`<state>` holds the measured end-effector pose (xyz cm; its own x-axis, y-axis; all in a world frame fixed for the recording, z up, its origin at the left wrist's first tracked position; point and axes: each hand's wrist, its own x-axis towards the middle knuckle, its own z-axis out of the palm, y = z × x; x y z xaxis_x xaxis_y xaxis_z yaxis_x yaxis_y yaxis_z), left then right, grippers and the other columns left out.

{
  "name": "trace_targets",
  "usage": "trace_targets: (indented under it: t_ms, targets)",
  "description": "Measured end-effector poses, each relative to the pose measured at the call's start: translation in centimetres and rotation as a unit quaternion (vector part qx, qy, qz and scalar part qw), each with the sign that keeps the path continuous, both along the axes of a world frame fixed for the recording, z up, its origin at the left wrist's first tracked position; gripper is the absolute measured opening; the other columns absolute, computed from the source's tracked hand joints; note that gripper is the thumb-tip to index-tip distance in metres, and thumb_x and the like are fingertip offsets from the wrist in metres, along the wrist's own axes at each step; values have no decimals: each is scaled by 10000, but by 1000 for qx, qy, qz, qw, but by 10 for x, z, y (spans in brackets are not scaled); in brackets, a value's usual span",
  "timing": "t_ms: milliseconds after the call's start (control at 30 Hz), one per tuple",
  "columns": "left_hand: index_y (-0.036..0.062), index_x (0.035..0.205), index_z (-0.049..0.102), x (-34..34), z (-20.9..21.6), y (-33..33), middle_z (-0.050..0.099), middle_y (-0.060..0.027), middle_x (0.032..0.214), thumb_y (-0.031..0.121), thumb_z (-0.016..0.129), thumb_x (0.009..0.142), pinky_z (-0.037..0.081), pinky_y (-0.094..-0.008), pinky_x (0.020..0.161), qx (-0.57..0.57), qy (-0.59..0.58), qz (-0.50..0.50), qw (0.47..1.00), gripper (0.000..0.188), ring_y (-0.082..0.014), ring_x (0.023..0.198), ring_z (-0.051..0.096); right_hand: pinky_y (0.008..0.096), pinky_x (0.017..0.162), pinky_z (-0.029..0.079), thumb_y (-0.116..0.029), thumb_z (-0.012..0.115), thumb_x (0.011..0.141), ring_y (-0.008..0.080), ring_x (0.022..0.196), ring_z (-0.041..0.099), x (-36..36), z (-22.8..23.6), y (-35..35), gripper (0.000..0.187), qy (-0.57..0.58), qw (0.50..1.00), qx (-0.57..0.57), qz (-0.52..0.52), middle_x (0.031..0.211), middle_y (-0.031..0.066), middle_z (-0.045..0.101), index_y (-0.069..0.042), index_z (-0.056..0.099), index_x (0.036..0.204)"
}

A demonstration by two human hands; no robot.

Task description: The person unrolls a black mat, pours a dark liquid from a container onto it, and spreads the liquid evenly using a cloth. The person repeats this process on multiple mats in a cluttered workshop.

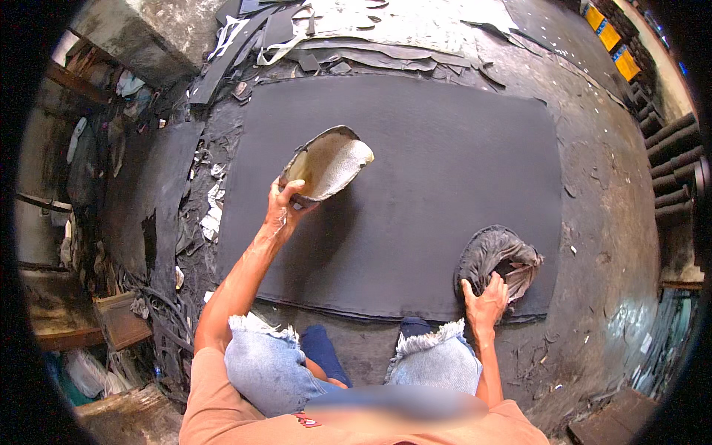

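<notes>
The left hand (291,197), some fingers hidden behind it, grips a tipped bowl (326,167) above the black sheet (423,159), its pale inside either coating or contents, I cannot tell which, while the right hand (487,300) clutches bunched dark cloth (495,254) near the sheet's near right corner, fingertips partly lost in folds.

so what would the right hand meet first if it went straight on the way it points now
The crumpled dark cloth, which the right hand already appears to touch at its near side; exact depth is unclear.
</notes>
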<state>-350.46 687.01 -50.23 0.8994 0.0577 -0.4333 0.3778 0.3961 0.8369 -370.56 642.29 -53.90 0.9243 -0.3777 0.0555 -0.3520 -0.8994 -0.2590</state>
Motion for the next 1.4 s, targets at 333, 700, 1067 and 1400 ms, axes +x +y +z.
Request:
trace_targets:
  t_ms: [333,700,1067,1400]
  targets:
    - [120,1374,340,20,-7,-1,420,-151,1375,300,796,773,509,-608,981,63,-9,3,998,776,-307,1286,469,487,917,428,-417,834,739,381,1060,573,6,-3,-3,715,-2,1000,15,14,1109,188,632,30,553,1220]
    - [105,1410,355,6,-2,22,436,-152,1386,371,801,756,481,-596,991,61,10,71,996,836,-329,1283,477,457,768,540,-204,836,745,391,851,700,69,35,45,367,-55,953,298,9,885,247,704,44,637,928]
    - [88,1384,454,-39,12,101,509,-148,1344,379,787,758,447,-624,1056,-111,12,252,961,766,-327,1252,514,502,778,519,-401,668,914,421,872,646,323,-40,140,446,-114,965,39,232,891,235,632,36,652,828]
    - [102,1308,551,-101,28,224,523,-121,1361,304,810,736,337,-639,1130,-197,-38,479,855,660,-320,1290,464,487,843,568,-636,583,903,351,985,716,470,-22,349,613,24,943,76,324,1030,182,734,-51,734,1007]
